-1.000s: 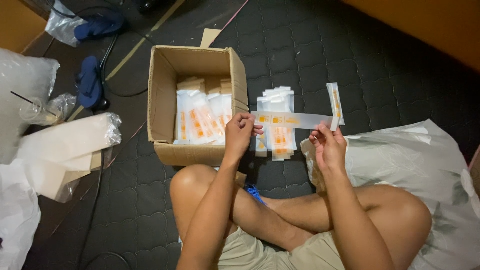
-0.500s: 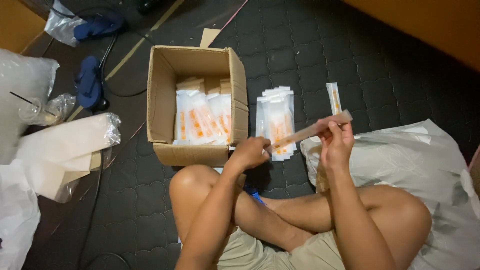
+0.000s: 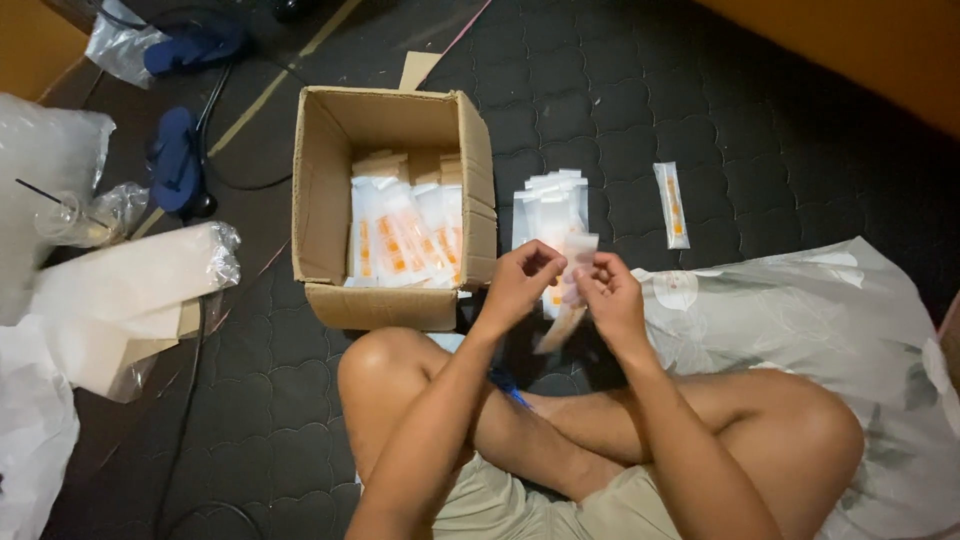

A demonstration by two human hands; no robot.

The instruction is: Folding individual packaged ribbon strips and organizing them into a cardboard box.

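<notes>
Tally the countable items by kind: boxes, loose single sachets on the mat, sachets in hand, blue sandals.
Cardboard box: 1
Loose sachet on the mat: 1
Sachet held by left hand and right hand, sachet: 1
Blue sandals: 2
Total: 5

Matt corrugated cardboard box; glossy clear plastic sachets; quilted dark fabric floor mat.

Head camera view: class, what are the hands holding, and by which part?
Both hands, left and right, pinch the upper end of a slim clear plastic packet; its lower end hangs free.
</notes>
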